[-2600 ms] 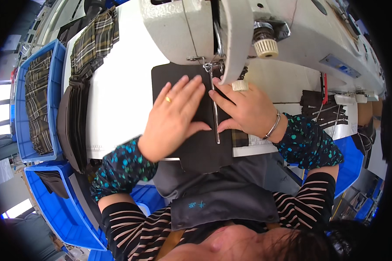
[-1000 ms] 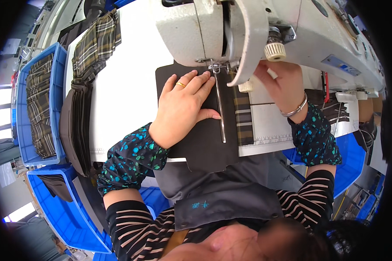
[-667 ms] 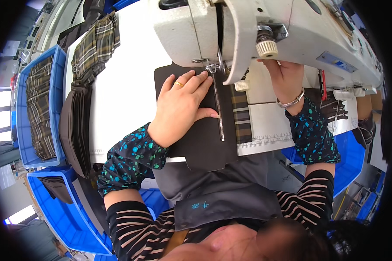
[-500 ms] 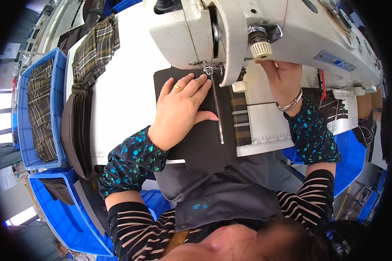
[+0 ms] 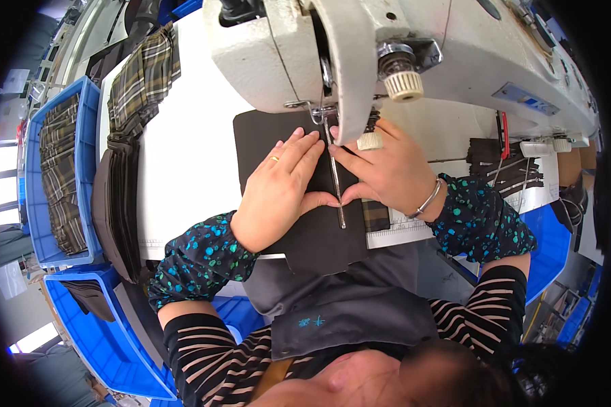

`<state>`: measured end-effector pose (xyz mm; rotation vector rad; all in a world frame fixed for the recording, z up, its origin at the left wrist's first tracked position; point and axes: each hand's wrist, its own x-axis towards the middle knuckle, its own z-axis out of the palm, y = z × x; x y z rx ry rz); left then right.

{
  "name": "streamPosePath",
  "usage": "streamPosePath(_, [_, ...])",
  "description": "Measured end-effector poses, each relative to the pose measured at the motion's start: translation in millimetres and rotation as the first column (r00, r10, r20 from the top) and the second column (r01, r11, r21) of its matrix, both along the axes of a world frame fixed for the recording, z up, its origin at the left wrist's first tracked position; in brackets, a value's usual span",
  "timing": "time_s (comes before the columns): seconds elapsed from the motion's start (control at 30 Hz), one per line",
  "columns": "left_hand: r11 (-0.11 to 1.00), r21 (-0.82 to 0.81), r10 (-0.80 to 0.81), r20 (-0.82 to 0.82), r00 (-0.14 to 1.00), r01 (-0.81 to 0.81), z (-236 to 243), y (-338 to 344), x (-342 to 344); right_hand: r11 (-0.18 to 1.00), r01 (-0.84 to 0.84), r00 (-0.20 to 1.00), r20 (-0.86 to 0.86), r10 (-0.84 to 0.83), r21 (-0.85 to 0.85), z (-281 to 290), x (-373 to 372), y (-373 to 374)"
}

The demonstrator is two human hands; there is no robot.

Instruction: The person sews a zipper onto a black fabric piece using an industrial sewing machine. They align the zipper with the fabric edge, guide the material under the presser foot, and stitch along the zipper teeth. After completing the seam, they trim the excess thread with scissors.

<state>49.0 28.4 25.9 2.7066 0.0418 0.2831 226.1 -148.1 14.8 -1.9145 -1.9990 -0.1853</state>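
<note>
From the head camera, both hands lie flat on a black fabric piece [image 5: 299, 224] spread on the white table [image 5: 183, 176] under the sewing machine [image 5: 360, 54]. The left hand [image 5: 278, 190] presses palm-down on the fabric's left half, fingers straight and spread, gripping nothing — a ring shows on one finger. The right hand [image 5: 380, 173], with a bracelet at the wrist, rests just right of a metal zipper [image 5: 334, 169] that runs down the middle of the fabric from the needle area toward the table's near edge; its fingers are likewise laid open and flat, thumb tip touching the left thumb beside the zipper. A plaid strip [image 5: 375, 216] peeks out under the right hand. The fabric's near end hangs over the table's front edge. Toward the table's left edge lie a stack of dark pieces [image 5: 115, 203] and plaid pieces [image 5: 142, 81]; beyond that edge stands a blue bin [image 5: 81, 136] of plaid fabric.
</note>
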Motion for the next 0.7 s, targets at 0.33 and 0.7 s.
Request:
streamPosePath(0.33, [0.995, 0.097, -0.014, 0.014, 1.000, 0.012, 4.4, -2.7, 2.6, 1.000, 0.013, 0.999, 0.044, -0.013, 0.007, 2.6, -3.5, 1.5])
streamPosePath(0.7, [0.981, 0.191, -0.013, 0.037, 0.999, 0.005, 8.5, 3.2, 6.3, 0.999, 0.039, 0.998, 0.057, -0.040, 0.011, 0.2, -3.6, 2.8])
